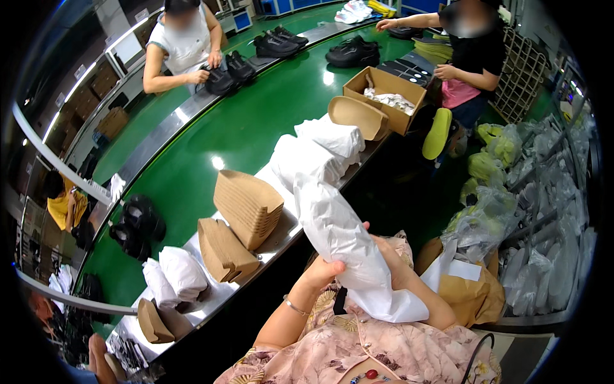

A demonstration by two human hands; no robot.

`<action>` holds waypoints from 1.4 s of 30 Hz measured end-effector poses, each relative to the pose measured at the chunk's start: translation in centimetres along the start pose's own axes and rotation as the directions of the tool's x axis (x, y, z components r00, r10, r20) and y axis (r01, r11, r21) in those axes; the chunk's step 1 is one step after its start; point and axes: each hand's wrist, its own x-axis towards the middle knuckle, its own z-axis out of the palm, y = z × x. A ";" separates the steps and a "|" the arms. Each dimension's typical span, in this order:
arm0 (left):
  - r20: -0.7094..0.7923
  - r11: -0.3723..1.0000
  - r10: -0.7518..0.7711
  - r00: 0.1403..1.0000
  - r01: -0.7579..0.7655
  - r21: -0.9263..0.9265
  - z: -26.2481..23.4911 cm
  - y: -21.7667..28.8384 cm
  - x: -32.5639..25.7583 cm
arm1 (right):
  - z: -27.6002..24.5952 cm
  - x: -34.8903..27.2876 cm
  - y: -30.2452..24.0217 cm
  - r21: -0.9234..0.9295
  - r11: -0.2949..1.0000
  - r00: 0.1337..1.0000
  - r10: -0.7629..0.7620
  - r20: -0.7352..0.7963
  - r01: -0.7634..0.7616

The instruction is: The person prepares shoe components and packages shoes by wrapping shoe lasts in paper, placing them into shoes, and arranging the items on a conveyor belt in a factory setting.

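Head view: at nine o'clock from your hands, two stacks of brown moulded-pulp inserts (240, 221) lean on the steel rim (185, 115) of the green conveyor (249, 125), with two white paper-wrapped bundles (174, 276) lower at eight o'clock near a pair of black shoes (136, 225). Your left hand (322, 272) has its fingers curled around the lower part of the tissue-wrapped shoe (339, 246), gripping it from the near side; keep that grip low so the paper stays tight over the form. The bundle itself stands tilted in front of your chest, its top pointing to eleven o'clock. Your right hand (391, 256) lies mostly behind the paper; it seems pressed against the wrap, but you cannot tell how its fingers are set. Smooth the loose tail (396, 307) hanging at five o'clock before letting go. More wrapped bundles (320, 150) lie at twelve o'clock, and an open cardboard box (384, 96) sits at one o'clock beside another worker.
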 end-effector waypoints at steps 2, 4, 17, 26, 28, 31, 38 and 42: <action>0.043 0.995 -0.049 0.998 0.045 0.086 -0.5 0.3 -0.1 | -0.4 -0.2 0.6 -0.013 0.998 0.998 0.054 -0.029 -0.054; -0.004 0.992 -0.001 1.000 0.001 0.128 0.0 0.7 -0.2 | 0.0 0.1 1.4 0.049 0.992 0.988 0.124 -0.088 -0.120; -0.085 0.982 0.170 0.982 -0.161 0.101 0.6 2.3 -0.5 | -0.9 -3.8 -1.6 -0.294 0.908 0.949 -0.249 0.193 0.298; -0.265 0.938 0.315 0.911 -0.258 0.231 2.0 1.0 -0.7 | 2.9 -5.2 -2.7 -0.567 0.779 0.954 -0.136 0.266 0.269; -0.257 0.944 0.296 0.920 -0.242 0.223 1.2 0.7 -0.6 | 2.2 -4.5 -3.4 -0.599 0.744 0.933 -0.093 0.347 0.297; -0.236 0.949 0.295 0.926 -0.254 0.189 0.5 0.9 -0.4 | 0.7 -3.7 -4.0 -0.312 0.937 0.881 0.012 0.473 0.155; -0.269 0.936 0.328 0.905 -0.272 0.226 1.5 0.7 -0.4 | 1.8 -4.5 -2.9 -0.561 0.764 0.948 -0.247 0.202 0.319; -0.336 0.919 0.387 0.859 -0.326 0.223 2.9 -0.6 -0.1 | 3.8 -4.4 -2.2 -0.862 0.234 0.697 -0.695 0.174 0.449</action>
